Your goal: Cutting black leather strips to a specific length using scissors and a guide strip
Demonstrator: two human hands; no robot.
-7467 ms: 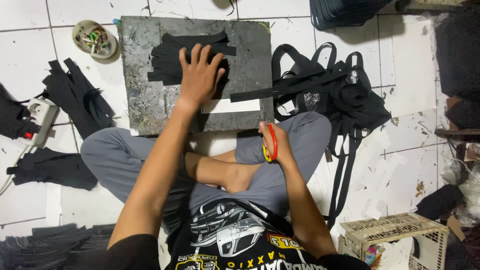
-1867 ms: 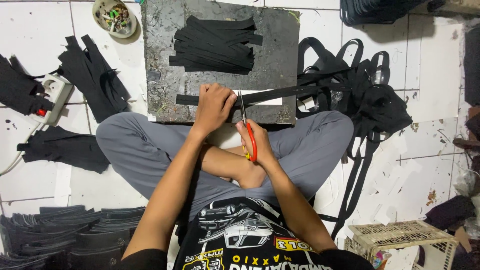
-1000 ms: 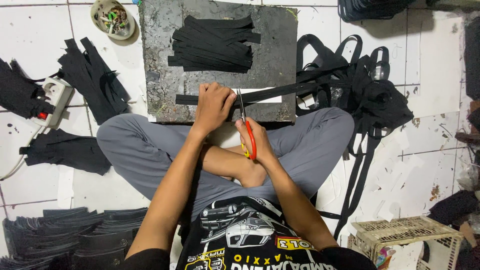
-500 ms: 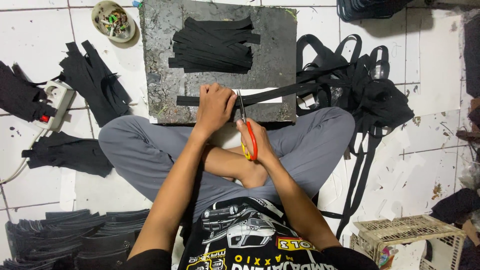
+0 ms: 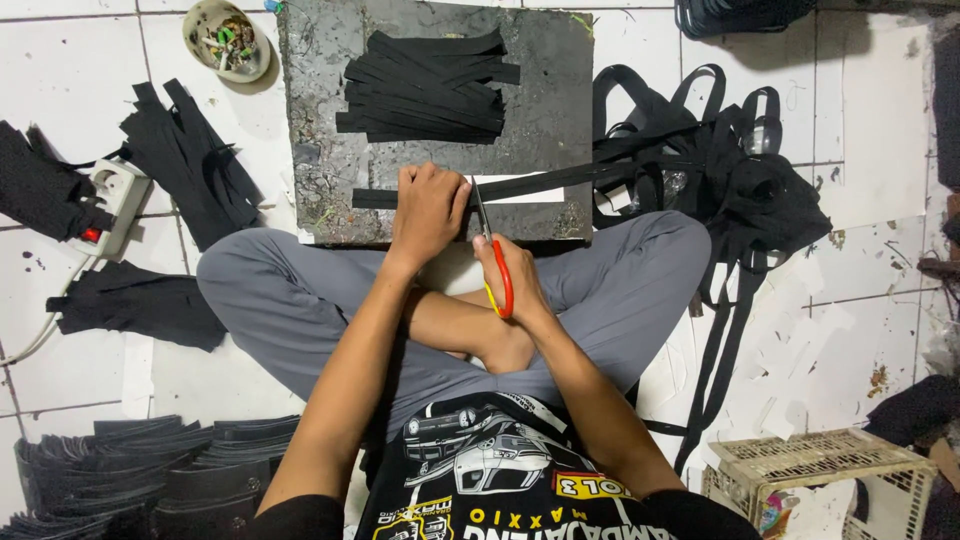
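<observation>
A: Item one, black strap [image 5: 540, 182]. Position?

B: It lay across the dark cutting board [image 5: 560, 90] on the tiled floor, long axis running from nine o'clock to three o'clock, rising slightly toward three. Its nine o'clock end stopped near the board's left part; its three o'clock end ran off the board into the tangled heap of black webbing [image 5: 740, 180].

A: Item two, left hand [image 5: 428, 205]. State?

B: It was pressed flat on the strap, fingers curled down over it, pinning it to the board. It gripped nothing else.

A: Item three, right hand [image 5: 510, 280]?

B: It was closed through the red loops of the scissors [image 5: 492, 250], which pointed toward twelve o'clock. The blade tips met the strap just at three o'clock of the left hand, crossing the strap's long axis nearly square. How far the blades were parted could not be told; they looked almost together.

A: Which hand was nearer the strap?

B: The left, which touched it. The right sat at six o'clock of the strap, reaching it only through the blades.

A: Remaining stock?

B: A stack of cut black strips [image 5: 425, 85] at twelve o'clock on the board; a small bowl of oddments [image 5: 227, 38] at eleven; a white power strip [image 5: 115, 195] at nine; a plastic basket [image 5: 820, 470] at four.
</observation>
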